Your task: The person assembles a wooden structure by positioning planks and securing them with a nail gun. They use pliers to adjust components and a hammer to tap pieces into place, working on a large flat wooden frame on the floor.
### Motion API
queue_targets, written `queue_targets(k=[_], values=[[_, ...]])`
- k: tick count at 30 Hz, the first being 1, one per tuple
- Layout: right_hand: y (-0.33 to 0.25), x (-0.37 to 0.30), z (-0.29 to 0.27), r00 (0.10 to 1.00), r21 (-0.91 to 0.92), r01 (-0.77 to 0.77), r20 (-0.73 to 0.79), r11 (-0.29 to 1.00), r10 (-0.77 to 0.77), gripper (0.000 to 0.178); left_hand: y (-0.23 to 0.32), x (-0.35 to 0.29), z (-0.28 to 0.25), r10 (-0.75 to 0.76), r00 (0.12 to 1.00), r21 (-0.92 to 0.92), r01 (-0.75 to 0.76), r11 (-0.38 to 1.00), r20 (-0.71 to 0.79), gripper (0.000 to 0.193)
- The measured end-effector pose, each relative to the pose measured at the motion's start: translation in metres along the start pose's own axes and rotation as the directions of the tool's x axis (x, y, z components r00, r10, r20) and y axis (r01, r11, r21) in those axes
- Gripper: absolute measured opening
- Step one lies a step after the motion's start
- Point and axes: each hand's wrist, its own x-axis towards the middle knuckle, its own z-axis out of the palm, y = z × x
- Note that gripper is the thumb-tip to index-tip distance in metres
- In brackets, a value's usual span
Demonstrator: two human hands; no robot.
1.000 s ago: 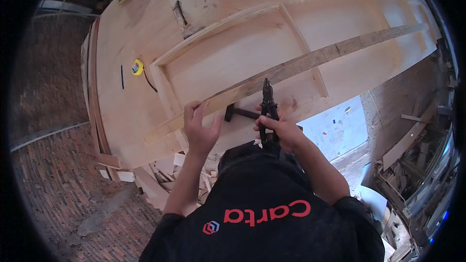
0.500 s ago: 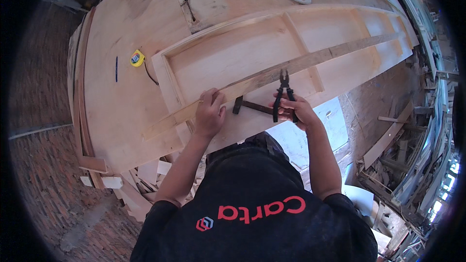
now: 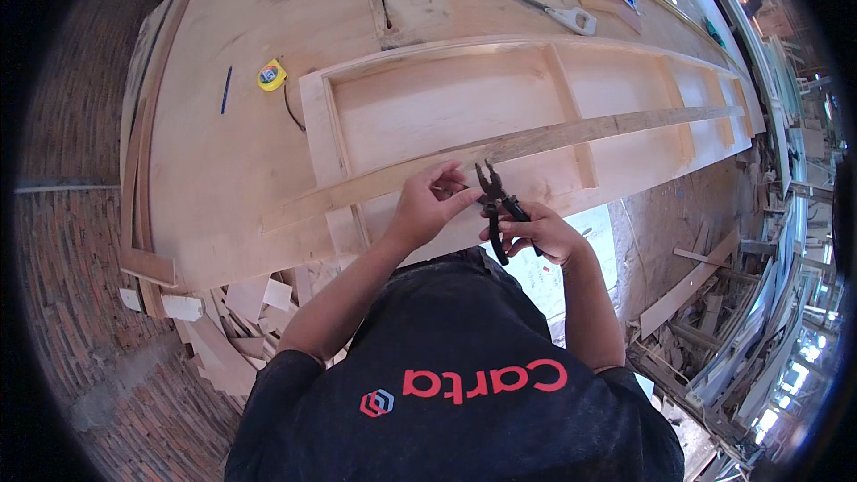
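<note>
Pliers [image 3: 496, 205] now raised, gripped by right hand [image 3: 536, 234] fingers; left hand [image 3: 427, 205] has lifted off the wooden strip [image 3: 536, 141], fingertips pinching at the pliers' nose.

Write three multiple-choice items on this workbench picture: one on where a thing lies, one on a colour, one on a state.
1. Where does the tape measure lie?
A. On the brick floor
B. On the bench, left of the wooden frame
C. Inside the frame

2. What colour are the handles of the pliers?
A. Black
B. Red
C. Green

3. How are the pliers held?
A. Lying loose on the bench
B. Hanging from the frame
C. In the right hand, jaws pointing up and away, with the left hand at the jaws

Answers:
1 B: the yellow case sits on bare plywood beside the frame's left end.
2 A: both handles show dark black below the hand.
3 C: the right hand wraps the handles, and the left fingertips meet the jaws above the long strip.
</note>
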Motion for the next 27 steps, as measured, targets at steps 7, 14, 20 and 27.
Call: queue_targets(k=[7, 14, 20, 27], values=[[0.004, -0.004, 0.010, 0.995, -0.034, -0.076, 0.067, 0.997, 0.078, 0.034, -0.022, -0.005, 0.015, -0.144, 0.926, -0.631, 0.346, 0.694, 0.349, 0.025], [0.020, -0.023, -0.015, 0.984, -0.182, -0.145, 0.081, 0.972, 0.162, 0.025, -0.027, -0.018, 0.029, -0.366, 0.906, -0.682, 0.406, 0.608, 0.212, 0.022], [0.042, -0.008, -0.054, 0.844, -0.591, -0.030, -0.448, 0.806, -0.297, 0.031, -0.022, -0.034, 0.003, 0.451, 0.866, 0.597, -0.249, 0.763, -0.216, 0.043], [0.051, 0.050, -0.062, 0.553, -0.809, -0.506, -0.570, 0.299, -0.608, 0.058, -0.049, -0.008, -0.027, 0.560, 0.828, 0.891, -0.266, 0.367, 0.017, 0.046]])
